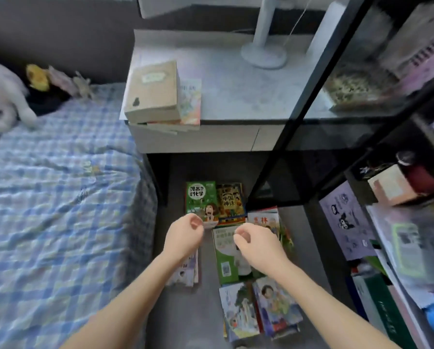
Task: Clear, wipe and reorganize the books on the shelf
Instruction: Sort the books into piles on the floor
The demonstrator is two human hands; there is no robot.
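Green book (200, 197) reads 漫画化学; brown book (232, 200) reads 中国神话.

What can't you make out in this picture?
All in the head view:
- Left hand and right hand: fingers curled; whether they pinch anything is too small to tell.
- Books on the shelf: titles lost to blur.
- White stand: top cut off by the upper edge.
- Book stack beneath the left wrist: covers hidden by the arm.
- Books under the tan book: covers hidden by it.
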